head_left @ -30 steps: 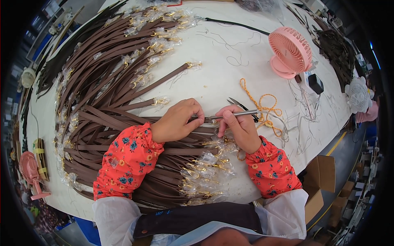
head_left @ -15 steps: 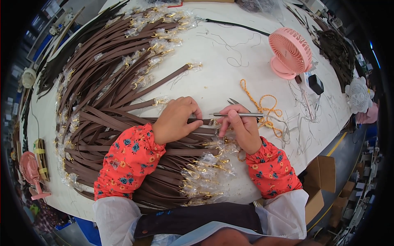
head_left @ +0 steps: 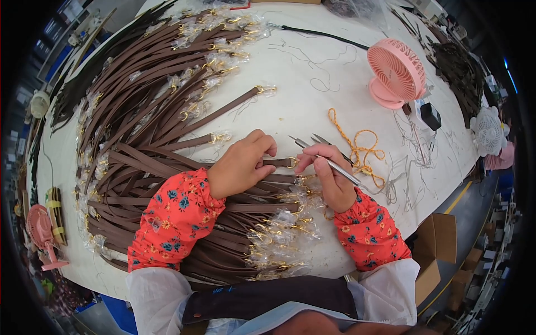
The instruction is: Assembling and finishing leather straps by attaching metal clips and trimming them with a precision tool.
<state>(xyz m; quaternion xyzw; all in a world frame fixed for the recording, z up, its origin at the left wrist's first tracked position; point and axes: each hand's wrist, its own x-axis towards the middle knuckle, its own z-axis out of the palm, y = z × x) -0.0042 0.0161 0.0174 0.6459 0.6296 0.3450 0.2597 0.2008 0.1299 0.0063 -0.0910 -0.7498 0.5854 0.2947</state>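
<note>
Here both hands' grip pinches a brown strap (head_left: 277, 162) on the white table (head_left: 312, 61), right hand (head_left: 330, 180) also clasping scissors (head_left: 329, 159)

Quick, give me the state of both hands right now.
Left hand: closed, pinching a brown strap.
Right hand: closed, holding metal scissors, fingertips at the strap's gold clasp.

Surface: white worktable (head_left: 312, 72) | Left half: fanned brown leather straps (head_left: 139, 128) with gold clasps | Right: pink desk fan (head_left: 395, 72), orange cord (head_left: 357, 148), black adapter (head_left: 430, 115), loose thread trimmings (head_left: 413, 162)
</note>
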